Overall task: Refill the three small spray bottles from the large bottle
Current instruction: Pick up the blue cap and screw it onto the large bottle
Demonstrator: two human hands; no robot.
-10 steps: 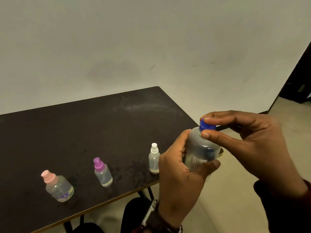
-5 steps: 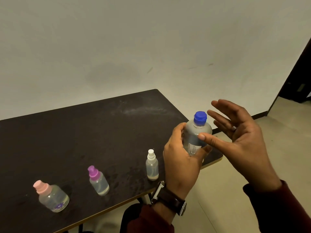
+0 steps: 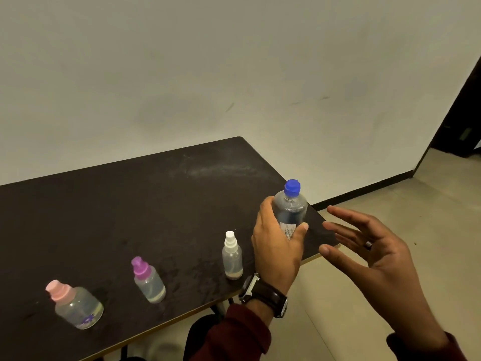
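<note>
Head view, looking down at a dark table (image 3: 109,204) set against a pale wall (image 3: 182,74), with beige floor (image 3: 390,204) to the right and a dark doorway (image 3: 466,121) at the far right edge. Three small spray bottles stand upright in a row along the near side of the table, well apart from one another: a pink-capped bottle (image 3: 75,306) at the left, a purple-capped bottle (image 3: 149,280) in the middle, and a white-capped bottle (image 3: 232,256) at the right. Each holds a little pale liquid at the bottom. Nothing lies between them and the hands.

The left hand (image 3: 276,246), with a dark watch (image 3: 263,295) on the wrist and a maroon sleeve (image 3: 234,332) below it, grips the large bottle (image 3: 290,209) around its lower body, thumb on the near side, just right of the white-capped bottle, over the table's right corner. The large bottle is upright, its long axis vertical, its blue cap (image 3: 292,187) on and pointing up.

The right hand (image 3: 374,254) hovers just beside the large bottle, apart from it, holding nothing, fingers spread and straight, pointing left, palm facing the bottle, a ring on one finger
</note>
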